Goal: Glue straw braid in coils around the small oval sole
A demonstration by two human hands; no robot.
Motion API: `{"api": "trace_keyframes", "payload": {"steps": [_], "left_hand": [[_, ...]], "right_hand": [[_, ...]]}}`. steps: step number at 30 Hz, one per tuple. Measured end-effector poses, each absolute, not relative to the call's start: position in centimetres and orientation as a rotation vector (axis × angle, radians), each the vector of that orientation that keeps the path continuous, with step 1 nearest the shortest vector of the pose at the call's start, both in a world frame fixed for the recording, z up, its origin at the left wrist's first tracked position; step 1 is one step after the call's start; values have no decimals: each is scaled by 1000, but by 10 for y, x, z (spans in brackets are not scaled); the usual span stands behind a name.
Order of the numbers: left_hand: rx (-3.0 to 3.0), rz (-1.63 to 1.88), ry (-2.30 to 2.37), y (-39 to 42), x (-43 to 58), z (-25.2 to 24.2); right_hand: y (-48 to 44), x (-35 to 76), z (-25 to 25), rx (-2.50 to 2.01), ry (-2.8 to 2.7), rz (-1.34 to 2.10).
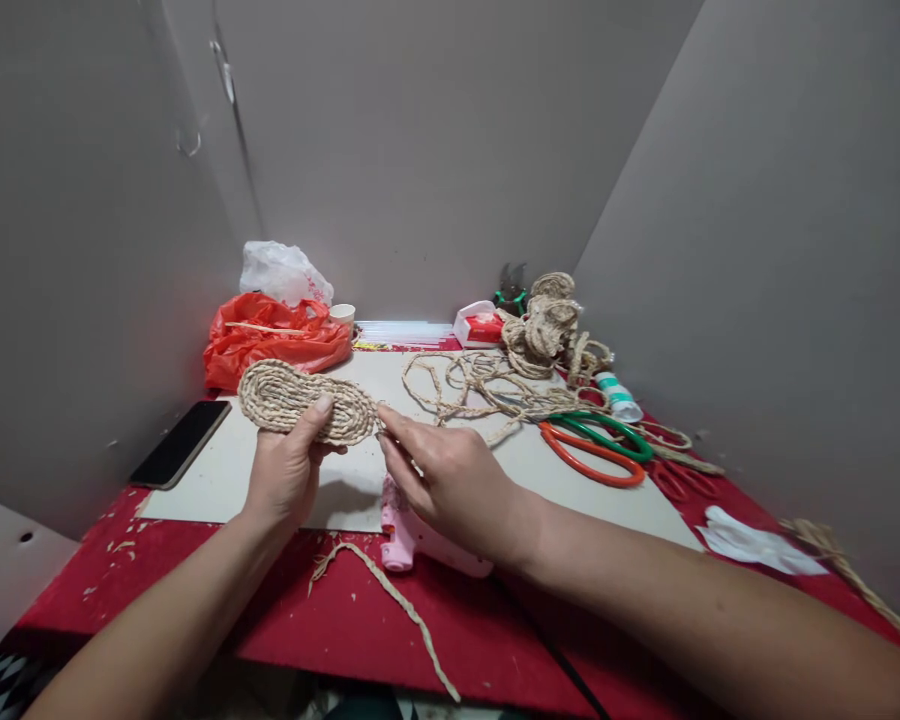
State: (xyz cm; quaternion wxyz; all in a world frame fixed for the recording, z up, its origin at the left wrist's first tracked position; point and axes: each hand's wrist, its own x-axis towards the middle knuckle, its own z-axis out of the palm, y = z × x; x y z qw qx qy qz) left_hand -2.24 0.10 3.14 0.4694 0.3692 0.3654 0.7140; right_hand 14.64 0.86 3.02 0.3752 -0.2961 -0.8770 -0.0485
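In the head view, the left hand (285,470) grips a flat, sole-shaped piece of coiled rope (292,395) at its near edge, the thumb pressed on top and the other fingers underneath. The piece is held up in front of the person, above a pale board (210,490) on a red cloth (292,620). The right hand (457,475) reaches to the piece's right end, fingertips at the edge and drawn close to one another — whether they pinch a strand there, I cannot tell. Below the right hand, partly hidden by it, lies a pink tool (401,545), and a short length of rope (409,605) trails over the front of the cloth. A phone (182,445) lies on the left, with a red plastic bag (270,345) behind it. Beyond the right hand, loose rope (450,400) tangles across the board near a heap of coiled rope (547,325) — with a green loop (634,440) and an orange loop (607,478) on the right.
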Motion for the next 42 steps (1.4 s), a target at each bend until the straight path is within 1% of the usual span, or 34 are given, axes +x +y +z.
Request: {"api": "trace_keyframes", "payload": {"steps": [3,8,13,18,26,31,38,42], "left_hand": [[863,1793,917,1,-18,33],[745,1869,919,7,-7,43],[703,1973,815,24,13,55],[830,2085,810,48,27,56],[956,2168,964,71,45,52],[1076,2242,935,74,56,51],[1182,2161,1052,69,63,45],[1411,1978,1128,60,61,39]], "right_hand": [[6,143,31,-865,-2287,-40],[11,135,32,-992,-2231,224],[27,127,37,-922,-1948,472],[45,124,43,-788,-1651,816],[56,131,44,-714,-1489,1008],[61,131,46,-620,-1303,1197],[65,132,48,-529,-1082,1400],[63,137,55,-525,-1031,1418]]}}
